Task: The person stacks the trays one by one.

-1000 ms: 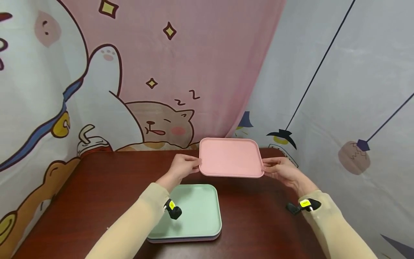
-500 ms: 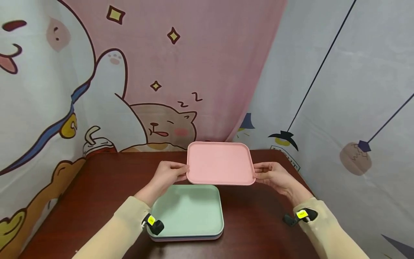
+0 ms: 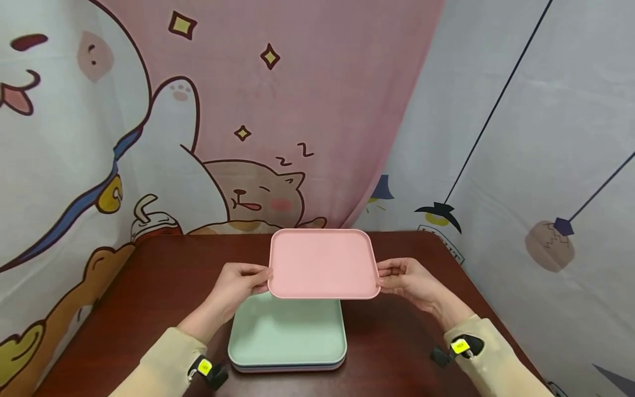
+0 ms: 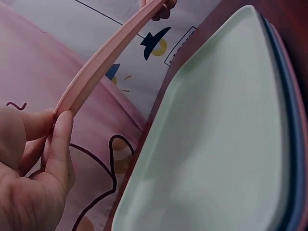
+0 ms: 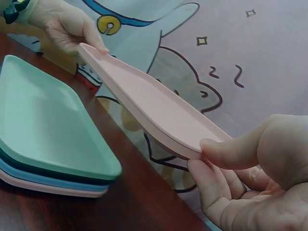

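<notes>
Both hands hold a pink tray (image 3: pixel 323 263) in the air by its two short ends. The left hand (image 3: pixel 238 286) pinches the left end between thumb and fingers, while the right hand (image 3: pixel 409 282) pinches the right end. Just below and partly behind the pink tray, a pale green tray (image 3: pixel 288 336) tops a stack on the table. In the right wrist view the pink tray (image 5: pixel 154 103) is clearly apart from the green tray (image 5: pixel 53 120). The left wrist view shows the held tray (image 4: pixel 103 62) from its edge, above the stack.
Under the green tray lie a blue tray (image 5: pixel 53 178) and a pink tray (image 5: pixel 53 189), with a dark layer between. The stack stands on a dark red-brown table (image 3: pixel 163 286). A printed cartoon curtain (image 3: pixel 317 82) hangs behind and at both sides.
Both hands have brought the pink tray left and down, nearer the stack, so that it now covers the green tray's far edge in the head view. The grip on it is unchanged.
</notes>
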`<state>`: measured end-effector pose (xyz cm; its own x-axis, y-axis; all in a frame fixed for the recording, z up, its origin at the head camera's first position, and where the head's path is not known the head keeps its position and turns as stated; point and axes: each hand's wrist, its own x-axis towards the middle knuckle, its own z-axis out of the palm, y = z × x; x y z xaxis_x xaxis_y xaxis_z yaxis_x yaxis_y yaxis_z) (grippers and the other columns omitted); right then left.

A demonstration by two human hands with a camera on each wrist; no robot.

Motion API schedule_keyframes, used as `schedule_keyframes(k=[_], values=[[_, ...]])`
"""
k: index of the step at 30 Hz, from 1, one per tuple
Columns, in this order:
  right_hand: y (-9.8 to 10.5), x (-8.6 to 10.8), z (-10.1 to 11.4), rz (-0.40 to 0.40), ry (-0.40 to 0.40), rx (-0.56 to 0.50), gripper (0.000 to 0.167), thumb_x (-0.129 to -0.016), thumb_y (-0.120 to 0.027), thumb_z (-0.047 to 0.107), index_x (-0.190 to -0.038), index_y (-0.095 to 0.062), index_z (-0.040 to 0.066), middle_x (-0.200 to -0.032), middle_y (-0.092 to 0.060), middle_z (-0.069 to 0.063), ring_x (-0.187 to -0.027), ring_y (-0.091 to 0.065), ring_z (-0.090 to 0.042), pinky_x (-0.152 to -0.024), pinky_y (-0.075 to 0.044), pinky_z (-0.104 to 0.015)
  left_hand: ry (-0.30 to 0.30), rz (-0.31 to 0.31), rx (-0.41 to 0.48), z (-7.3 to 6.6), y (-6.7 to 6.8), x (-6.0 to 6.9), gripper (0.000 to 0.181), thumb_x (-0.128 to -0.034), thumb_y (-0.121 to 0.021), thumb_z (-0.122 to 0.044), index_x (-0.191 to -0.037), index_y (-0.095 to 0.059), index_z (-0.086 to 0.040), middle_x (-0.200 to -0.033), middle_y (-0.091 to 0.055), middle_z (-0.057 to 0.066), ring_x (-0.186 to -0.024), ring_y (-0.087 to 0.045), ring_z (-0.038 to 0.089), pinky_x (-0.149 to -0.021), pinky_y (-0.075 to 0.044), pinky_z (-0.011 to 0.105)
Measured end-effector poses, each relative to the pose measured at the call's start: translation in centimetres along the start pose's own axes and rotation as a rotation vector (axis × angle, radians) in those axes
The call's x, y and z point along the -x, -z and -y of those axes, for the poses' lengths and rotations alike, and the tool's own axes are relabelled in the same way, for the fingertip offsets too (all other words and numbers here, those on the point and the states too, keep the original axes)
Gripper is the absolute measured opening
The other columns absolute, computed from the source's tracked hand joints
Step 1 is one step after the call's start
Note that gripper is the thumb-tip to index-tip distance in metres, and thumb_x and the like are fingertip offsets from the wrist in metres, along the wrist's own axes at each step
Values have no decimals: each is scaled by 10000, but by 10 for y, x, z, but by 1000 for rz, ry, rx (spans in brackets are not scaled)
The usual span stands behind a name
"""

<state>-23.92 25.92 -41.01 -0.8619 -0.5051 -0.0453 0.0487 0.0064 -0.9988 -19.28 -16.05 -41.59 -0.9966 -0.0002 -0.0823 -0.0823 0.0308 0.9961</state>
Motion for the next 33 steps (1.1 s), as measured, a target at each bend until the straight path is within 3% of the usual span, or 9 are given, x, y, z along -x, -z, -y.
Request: schedule_keyframes(k=[16,33], values=[[-37,-3,-17,30,-71,-16,404,-941,-738,-75,-1276,-558,-210,-1080,-691,-196,-954,-722,-262,-875,-643,-397,60,-23,29,15,31,25,214,-975,-758,-16,-1128,-748,133,-997,-757,148,-815,-726,158,-763,-648,285],[-53,-1,-30,65,-85,-54,380,-932,-738,-87,-1245,-564,-212,-1055,-697,-191,-927,-728,-248,-848,-649,-384,92,-47,73,34,41,40,219,-978,-744,8,-1131,-726,163,-961,-753,163,-815,-740,189,-756,-655,316]])
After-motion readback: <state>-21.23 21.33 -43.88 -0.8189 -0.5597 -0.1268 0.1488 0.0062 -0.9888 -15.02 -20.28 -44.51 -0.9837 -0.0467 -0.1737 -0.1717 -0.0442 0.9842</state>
